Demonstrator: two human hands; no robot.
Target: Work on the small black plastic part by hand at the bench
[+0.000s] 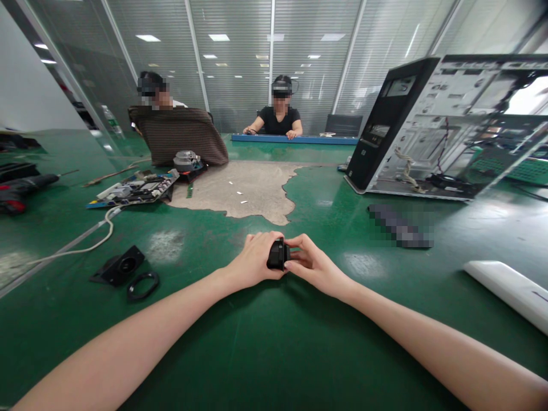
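A small boxy black part [278, 254] is between my two hands, just above the green tabletop; its exact kind I cannot make out. My left hand [256, 258] wraps round its left side, thumb below and fingers over the top. From the other side, my right hand [311, 264] pinches its right end between thumb and fingers. Parts of it are hidden behind the fingers. Left of my hands lie a black square piece with a round lens-like opening [124, 266] and a black ring [143, 285].
A circuit board [139, 188] and a bare patch [252, 191] lie beyond my hands. An open computer case [411, 125] stands at right, near a blurred dark object [400, 226] and a white casing [509, 288]. A power drill [25, 185] lies left. Two people sit across.
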